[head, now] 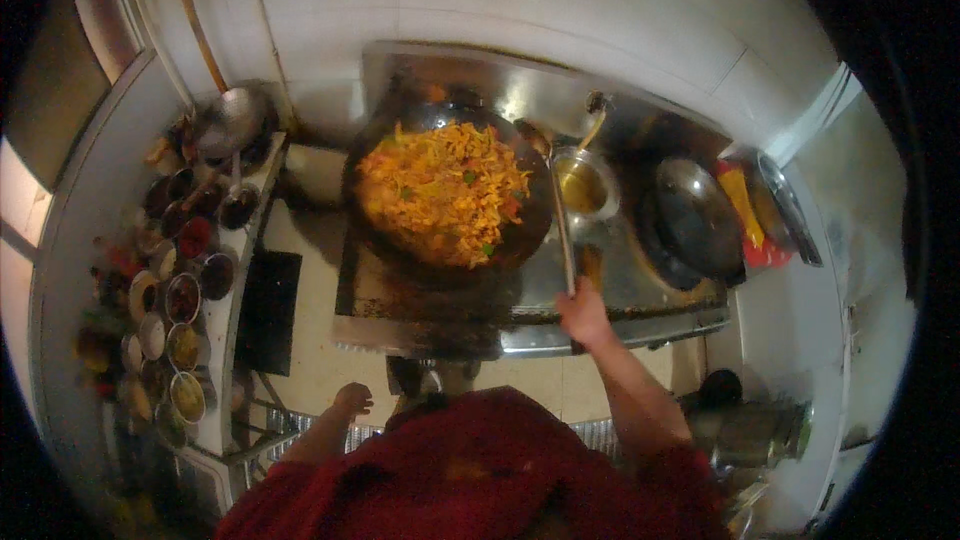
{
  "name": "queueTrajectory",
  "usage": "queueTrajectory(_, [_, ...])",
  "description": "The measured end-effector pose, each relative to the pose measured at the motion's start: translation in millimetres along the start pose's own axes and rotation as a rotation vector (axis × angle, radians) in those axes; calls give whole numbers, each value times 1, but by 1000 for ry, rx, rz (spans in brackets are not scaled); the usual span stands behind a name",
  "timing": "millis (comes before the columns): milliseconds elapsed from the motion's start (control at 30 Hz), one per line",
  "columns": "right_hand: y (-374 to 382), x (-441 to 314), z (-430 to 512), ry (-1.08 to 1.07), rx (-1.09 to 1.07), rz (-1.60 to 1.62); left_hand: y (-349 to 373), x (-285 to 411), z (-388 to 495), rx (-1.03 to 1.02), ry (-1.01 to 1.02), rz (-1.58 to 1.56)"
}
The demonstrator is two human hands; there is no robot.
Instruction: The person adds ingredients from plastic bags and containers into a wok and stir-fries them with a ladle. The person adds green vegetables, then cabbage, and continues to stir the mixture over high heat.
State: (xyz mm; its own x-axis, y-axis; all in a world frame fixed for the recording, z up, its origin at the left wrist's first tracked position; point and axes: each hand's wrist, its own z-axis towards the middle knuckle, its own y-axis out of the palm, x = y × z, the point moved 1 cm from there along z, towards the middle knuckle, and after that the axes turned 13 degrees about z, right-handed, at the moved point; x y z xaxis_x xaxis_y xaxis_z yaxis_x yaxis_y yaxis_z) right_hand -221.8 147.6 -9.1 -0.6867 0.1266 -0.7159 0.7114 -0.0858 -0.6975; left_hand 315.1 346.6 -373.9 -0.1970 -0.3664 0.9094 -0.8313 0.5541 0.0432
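Observation:
Shredded orange-yellow food (450, 195) with bits of green fills a large dark wok (536, 229) on the steel stove. My right hand (585, 315) grips the end of a long-handled metal ladle (562, 225), whose bowl lies at the wok's right rim. Beside the ladle stands a metal pot of yellow liquid (583, 187), with another handled utensil leaning in it. My left hand (353, 399) hangs low in front of the stove, touching nothing; its fingers look loosely curled.
On the left, a shelf (247, 240) bears several small bowls of seasonings (184, 300) and a metal strainer (232, 120). A second dark wok (697, 217) sits on the stove's right side, beside a yellow-and-red packet (742, 202). A tiled wall (525, 0) rises behind.

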Motion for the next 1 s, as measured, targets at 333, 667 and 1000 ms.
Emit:
queueTrajectory(333, [125,-59,161,315,-543,304,28,-29,-57,399,-569,-758])
queueTrajectory(667, [58,-120,57,118,-520,-314,89,-89,-91,296,-273,-494])
queueTrajectory(1000, [-113,-58,-37,141,-352,-568,9,-55,6,0,-167,475])
